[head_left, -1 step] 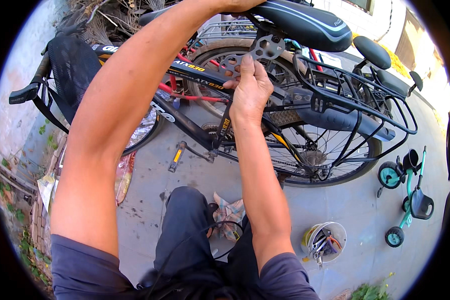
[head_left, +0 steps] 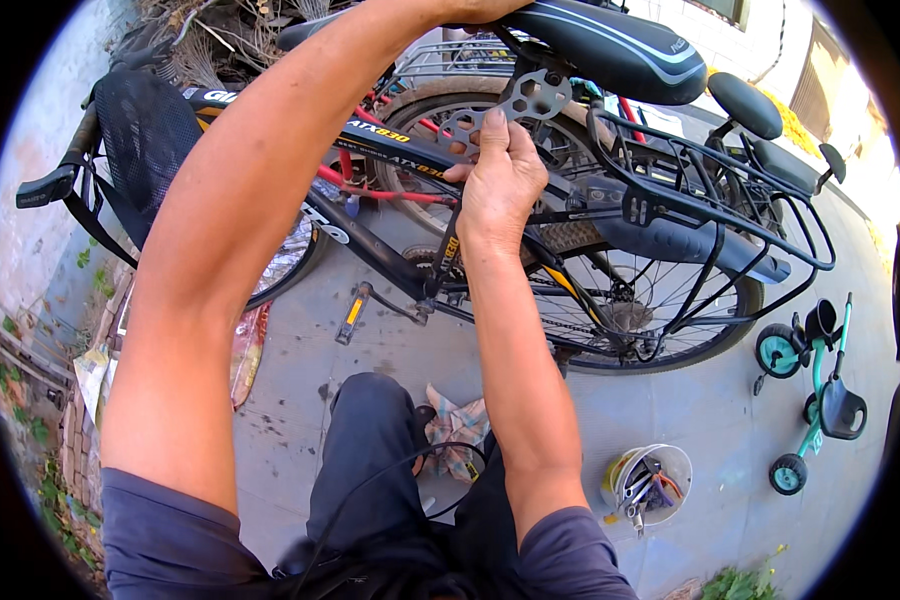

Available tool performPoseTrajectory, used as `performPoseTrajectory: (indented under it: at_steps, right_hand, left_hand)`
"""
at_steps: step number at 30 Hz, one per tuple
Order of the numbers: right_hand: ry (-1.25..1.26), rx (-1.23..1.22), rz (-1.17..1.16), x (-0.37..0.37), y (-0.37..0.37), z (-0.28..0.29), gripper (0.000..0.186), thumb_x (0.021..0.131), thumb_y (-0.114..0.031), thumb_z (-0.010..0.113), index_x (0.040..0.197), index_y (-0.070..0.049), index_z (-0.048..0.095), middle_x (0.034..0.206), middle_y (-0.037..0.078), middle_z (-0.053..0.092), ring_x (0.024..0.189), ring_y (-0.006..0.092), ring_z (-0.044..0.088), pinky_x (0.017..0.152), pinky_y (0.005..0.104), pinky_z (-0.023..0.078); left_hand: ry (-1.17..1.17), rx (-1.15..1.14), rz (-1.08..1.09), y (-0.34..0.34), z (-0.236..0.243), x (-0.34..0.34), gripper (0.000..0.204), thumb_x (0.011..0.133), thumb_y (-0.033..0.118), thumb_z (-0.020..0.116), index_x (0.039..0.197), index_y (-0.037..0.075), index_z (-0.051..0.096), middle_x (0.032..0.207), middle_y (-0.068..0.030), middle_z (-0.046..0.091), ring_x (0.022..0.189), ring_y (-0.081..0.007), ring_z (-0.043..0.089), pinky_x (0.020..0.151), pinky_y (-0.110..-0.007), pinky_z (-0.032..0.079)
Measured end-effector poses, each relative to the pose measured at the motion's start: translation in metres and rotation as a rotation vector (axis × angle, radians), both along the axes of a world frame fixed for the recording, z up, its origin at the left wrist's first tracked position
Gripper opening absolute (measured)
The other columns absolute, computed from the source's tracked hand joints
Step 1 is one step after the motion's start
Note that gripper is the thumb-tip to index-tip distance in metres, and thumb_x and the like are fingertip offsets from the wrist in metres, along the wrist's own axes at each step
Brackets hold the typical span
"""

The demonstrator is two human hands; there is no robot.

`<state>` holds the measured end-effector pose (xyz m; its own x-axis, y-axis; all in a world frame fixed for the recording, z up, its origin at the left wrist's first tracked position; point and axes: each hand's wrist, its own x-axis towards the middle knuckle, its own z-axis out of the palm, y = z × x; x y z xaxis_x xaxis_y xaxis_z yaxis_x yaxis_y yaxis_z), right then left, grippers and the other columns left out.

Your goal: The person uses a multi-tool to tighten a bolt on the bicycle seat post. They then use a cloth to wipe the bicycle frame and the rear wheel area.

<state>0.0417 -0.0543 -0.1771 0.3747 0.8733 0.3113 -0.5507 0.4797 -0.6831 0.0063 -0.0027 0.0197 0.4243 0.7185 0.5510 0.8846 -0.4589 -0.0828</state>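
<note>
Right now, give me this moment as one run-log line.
left hand: at nose of black saddle | right hand: gripping flat multi-hole wrench | tool bucket: right of legs

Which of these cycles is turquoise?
The small tricycle at far right: its turquoise frame sets it apart from the black bicycle and red-framed bicycle behind.

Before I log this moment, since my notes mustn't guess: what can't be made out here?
All in the head view:
- Left hand: cut off by the top edge; its fingers don't show.
- Multi-hole flat spanner: partly covered by the right hand.
- Bicycle's front wheel: mostly hidden by the left arm.
- Hand tools in the bucket: overlapping, too small to identify each.
</note>
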Motion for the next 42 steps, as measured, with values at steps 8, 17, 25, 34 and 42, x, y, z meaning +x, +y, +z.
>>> performPoseTrajectory:
  at_steps: [8,17,25,34,42]
  right_hand:
    - [-0.308,-0.097,-0.245,-0.003,-0.007,-0.022,0.033,0.104,-0.026,0.055,0.087,0.002,0.059,0.077,0.005,0.062,0.056,0.0082,0.058,0.044,0.0229,0.048]
    - [-0.472,-0.142,-0.243,0.045,-0.033,-0.021,0.028,0.106,-0.022,0.050,0.117,0.000,0.063,0.084,0.005,0.064,0.075,0.0078,0.061,0.053,0.0260,0.056]
    - [-0.453,-0.096,-0.354,0.067,-0.035,-0.024,0.026,0.103,-0.022,0.056,0.117,-0.001,0.065,0.083,0.003,0.063,0.070,0.0056,0.059,0.052,0.0233,0.055]
    - [-0.291,-0.009,-0.014,0.068,-0.049,-0.009,0.026,0.105,-0.018,0.044,0.117,0.001,0.057,0.096,0.018,0.072,0.072,0.0196,0.073,0.050,0.0228,0.056]
    - [-0.049,-0.154,0.198,0.069,-0.049,-0.009,0.036,0.105,-0.035,0.045,0.115,-0.002,0.057,0.086,0.011,0.067,0.069,0.0193,0.066,0.060,0.0338,0.059]
  left_hand:
    - [0.166,0.040,-0.036,-0.006,-0.001,-0.001,0.042,0.101,0.039,0.039,0.107,0.010,0.070,0.103,-0.0291,0.068,0.103,-0.0465,0.063,0.089,-0.056,0.047]
    - [0.206,0.053,-0.068,-0.009,-0.001,-0.004,0.044,0.099,0.036,0.040,0.101,0.004,0.070,0.095,-0.0265,0.070,0.095,-0.0435,0.067,0.087,-0.053,0.048]
    - [0.110,0.001,-0.028,-0.003,-0.006,0.001,0.053,0.097,0.040,0.039,0.094,-0.001,0.072,0.099,-0.0277,0.070,0.098,-0.0418,0.067,0.091,-0.051,0.047]
    - [0.093,0.028,-0.030,0.000,-0.006,0.000,0.053,0.098,0.040,0.039,0.092,-0.001,0.073,0.098,-0.0272,0.070,0.097,-0.0411,0.067,0.092,-0.050,0.046]
    - [0.061,0.033,-0.071,-0.008,-0.005,-0.002,0.057,0.098,0.043,0.040,0.090,-0.004,0.072,0.095,-0.0282,0.070,0.095,-0.0426,0.067,0.090,-0.050,0.047]
